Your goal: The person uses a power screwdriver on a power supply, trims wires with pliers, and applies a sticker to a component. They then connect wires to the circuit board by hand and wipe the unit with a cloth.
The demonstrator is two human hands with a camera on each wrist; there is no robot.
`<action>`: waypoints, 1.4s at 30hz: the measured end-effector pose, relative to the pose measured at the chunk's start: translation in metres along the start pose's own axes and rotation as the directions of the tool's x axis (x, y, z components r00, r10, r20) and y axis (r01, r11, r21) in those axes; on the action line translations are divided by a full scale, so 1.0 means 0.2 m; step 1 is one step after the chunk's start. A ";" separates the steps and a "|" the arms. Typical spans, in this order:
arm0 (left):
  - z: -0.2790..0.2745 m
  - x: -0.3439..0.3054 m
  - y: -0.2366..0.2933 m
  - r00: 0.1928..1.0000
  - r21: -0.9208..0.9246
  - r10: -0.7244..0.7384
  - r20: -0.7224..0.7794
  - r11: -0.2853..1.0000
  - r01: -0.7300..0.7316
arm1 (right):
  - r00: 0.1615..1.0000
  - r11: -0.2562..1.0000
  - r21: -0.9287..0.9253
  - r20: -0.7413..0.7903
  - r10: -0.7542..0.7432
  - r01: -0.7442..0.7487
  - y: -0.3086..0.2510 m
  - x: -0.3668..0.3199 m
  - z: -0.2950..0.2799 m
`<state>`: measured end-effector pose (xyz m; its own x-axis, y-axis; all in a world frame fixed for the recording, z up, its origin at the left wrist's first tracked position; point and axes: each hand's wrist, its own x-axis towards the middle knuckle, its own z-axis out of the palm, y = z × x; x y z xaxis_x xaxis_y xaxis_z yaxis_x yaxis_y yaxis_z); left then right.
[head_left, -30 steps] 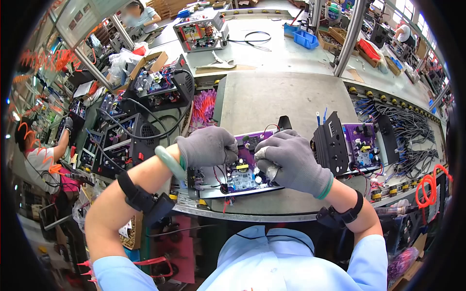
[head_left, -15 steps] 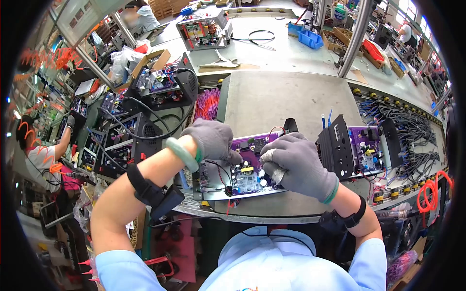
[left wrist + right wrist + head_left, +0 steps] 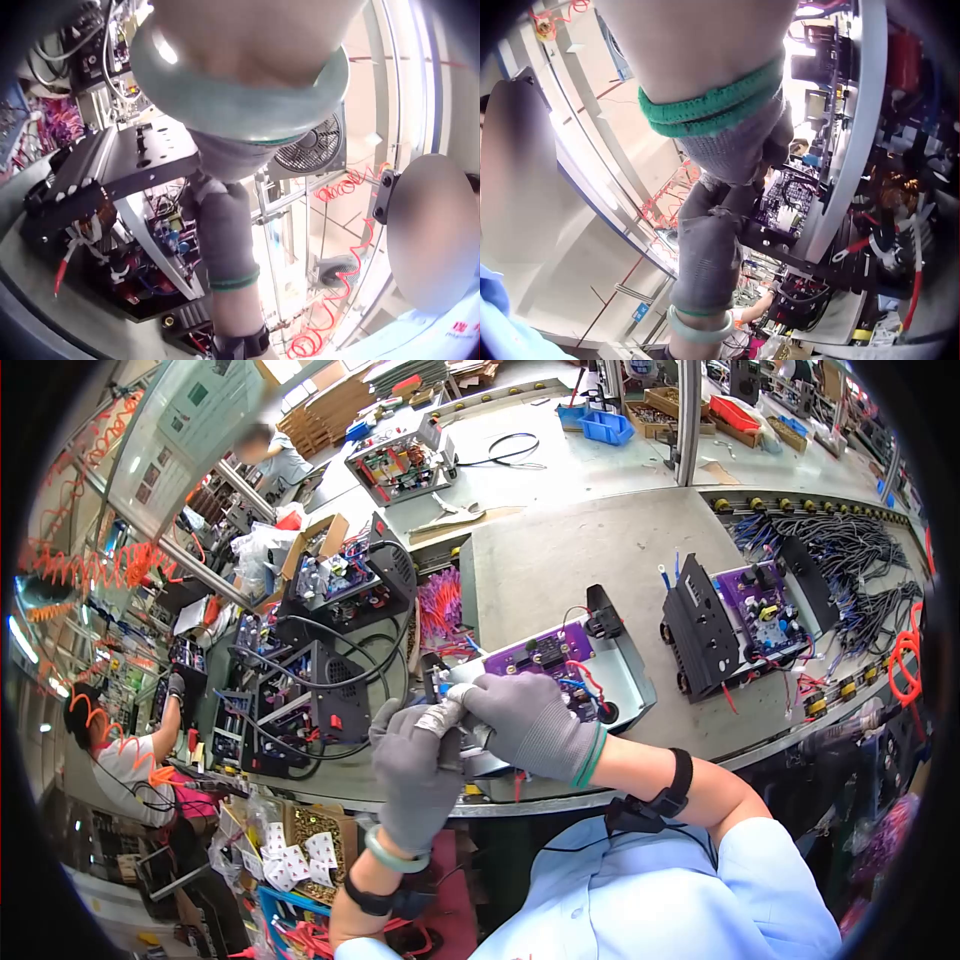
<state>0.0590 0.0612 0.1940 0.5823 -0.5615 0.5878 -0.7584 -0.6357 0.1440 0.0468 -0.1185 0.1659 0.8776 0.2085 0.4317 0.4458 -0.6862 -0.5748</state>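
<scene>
Both hands wear grey gloves, with silvery tape on some fingertips. In the head view my left hand [image 3: 418, 770] and right hand [image 3: 528, 725] meet at the near left end of an unfinished electrical chassis [image 3: 630, 678]. A purple circuit board [image 3: 540, 650] lies inside it, with red and blue wires [image 3: 585, 682] toward its right. The fingers of both hands bend in toward each other, and I cannot tell what is between them. The left wrist view shows the right hand [image 3: 225, 232] against the left, beside a black panel [image 3: 127, 161] of a chassis.
A second chassis with a black panel [image 3: 695, 630] stands to the right, beside a heap of dark cables [image 3: 850, 570]. On the left are several black-cased units [image 3: 345, 585] with a looping cable. Purple-pink wires [image 3: 440, 605] lie behind the hands, and a parts box [image 3: 315, 845] sits below left.
The head view has swung to the left. My hands, earlier apart over the board, have come together at the chassis's left end, and its right part now shows.
</scene>
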 end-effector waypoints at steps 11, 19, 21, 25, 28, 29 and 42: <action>0.15 0.01 -0.14 0.955 -0.389 -0.274 -0.113 0.897 0.211 | 0.975 0.924 -0.377 0.222 0.028 0.059 -0.01 0.27 -0.03; 0.10 -0.01 -0.20 0.759 -0.456 -0.450 0.472 0.612 0.646 | 0.997 0.905 -0.418 0.041 -0.068 0.079 0.17 0.25 0.11; 0.12 -0.03 -0.22 0.784 -0.446 -0.434 0.443 0.653 0.613 | 0.996 0.917 -0.391 0.050 -0.068 0.082 0.17 0.25 0.11; 0.15 -0.04 -0.21 0.920 -0.471 -0.285 0.268 0.794 0.383 | 0.988 0.938 -0.346 0.152 0.028 0.027 0.15 0.28 0.15; 0.16 -0.04 -0.21 0.920 -0.460 -0.288 0.265 0.801 0.383 | 0.971 0.922 -0.381 0.187 0.146 -0.066 0.10 0.29 0.13; 0.16 -0.05 -0.22 0.913 -0.460 -0.306 0.270 0.792 0.402 | 0.967 0.924 -0.377 0.207 0.145 -0.058 0.09 0.29 0.11; 0.82 -0.39 -0.90 0.675 -0.342 -0.599 0.431 0.584 0.736 | 0.988 0.896 -0.442 -0.114 -0.106 0.045 0.17 -0.14 -0.46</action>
<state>0.1982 0.1313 -0.0088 0.9735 -0.2265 -0.0323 -0.1141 -0.6031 0.7895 0.0210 -0.2106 0.1980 0.7996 0.1994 0.5665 0.3609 -0.9135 -0.1878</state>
